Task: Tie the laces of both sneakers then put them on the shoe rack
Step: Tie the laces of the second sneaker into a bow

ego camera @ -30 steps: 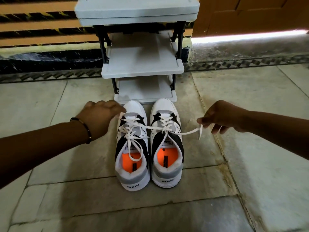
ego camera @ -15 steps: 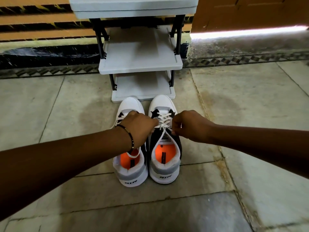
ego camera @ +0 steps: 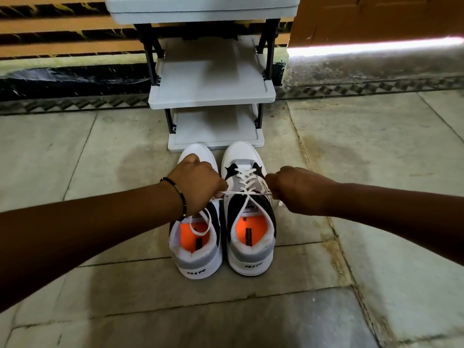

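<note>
Sneakers — right sneaker (ego camera: 249, 209) and left sneaker (ego camera: 197, 222) — sit side by side on the tiled floor (ego camera: 376, 222), toes just in front of the shoe rack (ego camera: 213, 96). Left hand (ego camera: 198, 184) and right hand (ego camera: 293, 189) each have a grip pinched shut on a lace (ego camera: 247, 193) end, pulled taut across the right sneaker's tongue. Laces look thin, soft, likely slippery — best pinched near the crossing. Shoes look light and fairly stiff; heel collar seems the natural hold. Rack shelves are bare, floor open on both sides; low shelf edges may catch the toes.
</note>
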